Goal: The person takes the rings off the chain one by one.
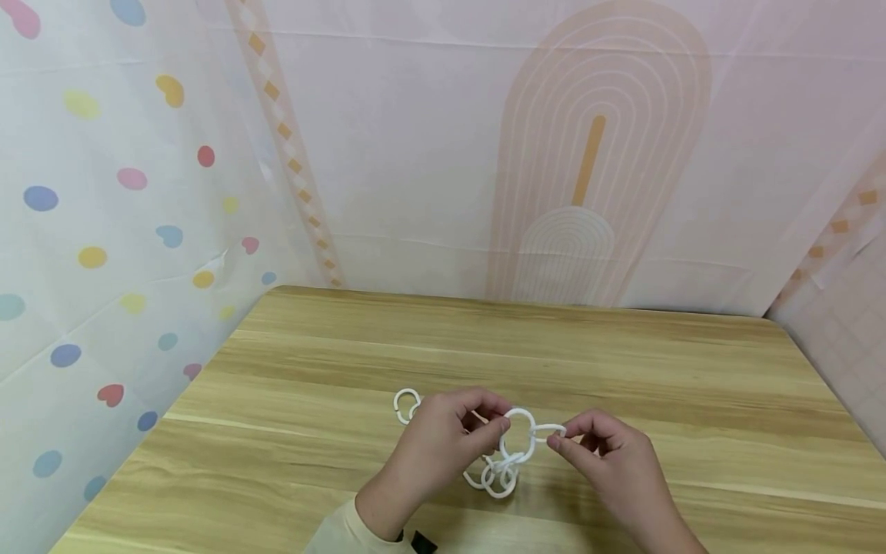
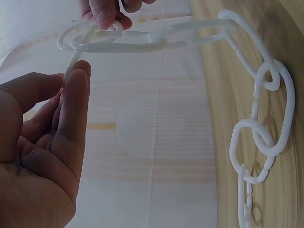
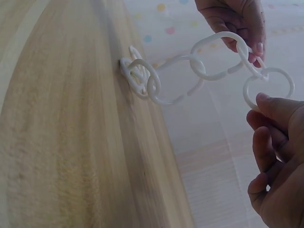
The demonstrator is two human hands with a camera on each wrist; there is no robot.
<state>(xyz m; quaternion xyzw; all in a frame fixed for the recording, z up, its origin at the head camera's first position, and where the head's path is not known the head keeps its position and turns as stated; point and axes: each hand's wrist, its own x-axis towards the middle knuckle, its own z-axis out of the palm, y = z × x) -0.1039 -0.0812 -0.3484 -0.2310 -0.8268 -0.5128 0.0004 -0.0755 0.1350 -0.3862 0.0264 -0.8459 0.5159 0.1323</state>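
A chain of white plastic links, some with a small gap in the side, hangs between and below the hands. My left hand [image 1: 443, 435] pinches one white link [image 1: 534, 435] between thumb and fingertips. With thumb and index finger, my right hand [image 1: 616, 462] pinches the end link [image 3: 245, 92], which is hooked through the left hand's link. From the left hand's link the other links [image 2: 247, 38] run down to the wooden table, where several lie in a heap [image 3: 137, 80]. Part of the chain is hidden behind the left hand in the head view.
The links lie on a wood-grain table [image 1: 332, 346] with rounded far corners. One white link [image 1: 407, 391] shows left of the left hand. A patterned cloth backdrop [image 1: 415, 154] stands behind the table, and a dotted cloth [image 1: 131, 231] hangs along its left side.
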